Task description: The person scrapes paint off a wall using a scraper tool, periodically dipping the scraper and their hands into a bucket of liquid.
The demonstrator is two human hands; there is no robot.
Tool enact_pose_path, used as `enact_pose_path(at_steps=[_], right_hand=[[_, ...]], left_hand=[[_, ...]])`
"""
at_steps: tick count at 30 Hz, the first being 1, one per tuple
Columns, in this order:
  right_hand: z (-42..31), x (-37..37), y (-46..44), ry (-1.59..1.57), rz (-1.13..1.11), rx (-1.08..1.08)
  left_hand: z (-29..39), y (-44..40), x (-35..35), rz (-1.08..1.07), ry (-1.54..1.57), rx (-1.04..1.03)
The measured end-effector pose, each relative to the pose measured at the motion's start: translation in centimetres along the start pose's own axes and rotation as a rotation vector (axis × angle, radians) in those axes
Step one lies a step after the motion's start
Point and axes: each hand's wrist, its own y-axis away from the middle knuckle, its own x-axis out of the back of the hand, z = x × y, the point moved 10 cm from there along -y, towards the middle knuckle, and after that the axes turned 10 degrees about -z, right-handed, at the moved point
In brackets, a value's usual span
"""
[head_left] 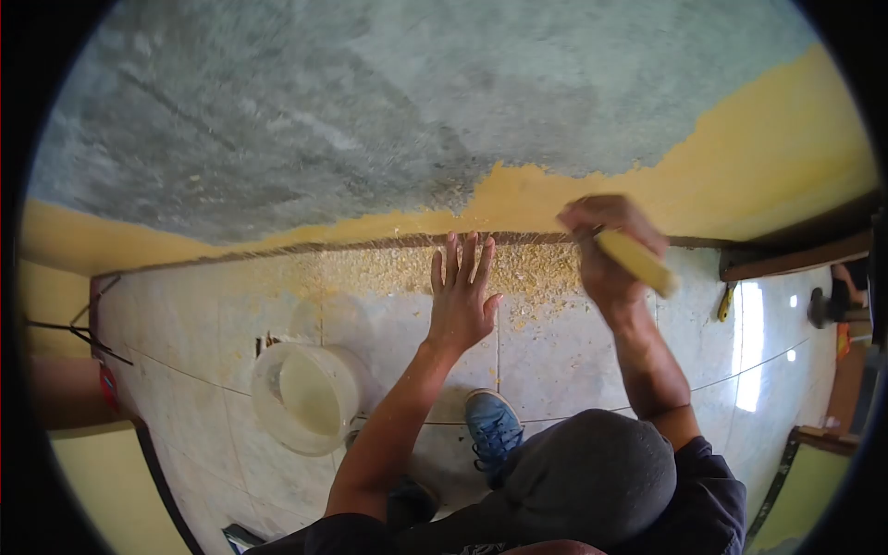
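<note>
My left hand (460,301) is open, fingers spread, at the foot of the wall; whether it touches the wall I cannot tell. To its right, my right hand (615,245) is closed around a tool with a thick yellowish handle (636,263). Motion smears that hand, and the tool's working end is hidden. The wall (305,102) in front shows a large bare grey-green area. Yellow paint (740,153) is left along its lower edge and at the right. Pale yellow paint flakes (536,275) lie thickly on the floor along the wall.
A white plastic bucket (310,398) with pale contents stands on the tiled floor (185,342) at left. A blue shoe (493,427) is below my hands. A yellow-handled tool (725,302) lies at right near a wooden frame (795,257). Thin dark rods (88,328) stand far left.
</note>
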Motion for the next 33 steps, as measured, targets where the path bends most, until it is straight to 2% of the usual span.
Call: enact_pose_path(at_steps=[2, 7, 9, 10, 14, 18, 21, 22, 27, 30, 33], right_hand=[[0.0, -0.1, -1.9, 0.028, 0.027, 0.032], [-1.5, -6.1, -3.0, 0.298, -0.380, 0.245], [-4.8, -4.0, -4.7, 0.305, -0.266, 0.354], [-5.3, -3.1, -5.1, 0.356, -0.201, 0.312], [-3.1, -5.8, -2.9, 0.370, -0.395, 0.412], [-4.5, -5.6, -4.5, 0.407, -0.384, 0.449], [-2.7, -6.4, -3.1, 0.355, -0.358, 0.521], [-2.2, -7.9, -2.5, 0.434, -0.492, 0.433], [-4.3, -7.0, -3.5, 0.467, -0.410, 0.422], [-4.3, -7.6, -2.3, 0.491, -0.447, 0.527], [-5.1, -7.0, -4.5, 0.463, -0.405, 0.438]], left_hand=[[0.0, 1.2, 1.5, 0.105, 0.092, 0.077], [-0.7, 3.8, 4.8, 0.278, 0.268, 0.074], [-1.4, 5.2, 6.2, 0.279, 0.332, 0.071], [-1.8, 5.8, 7.4, 0.326, 0.338, 0.078], [-3.8, 5.4, 9.0, 0.394, 0.385, 0.118], [-3.6, 5.7, 10.9, 0.456, 0.418, 0.080], [-3.8, 5.7, 9.9, 0.446, 0.471, 0.092], [-3.7, 5.7, 10.0, 0.452, 0.472, 0.083], [-3.8, 6.5, 7.9, 0.375, 0.593, 0.094], [-3.7, 6.9, 6.8, 0.349, 0.655, 0.086], [-3.4, 7.0, 6.4, 0.316, 0.702, 0.095]])
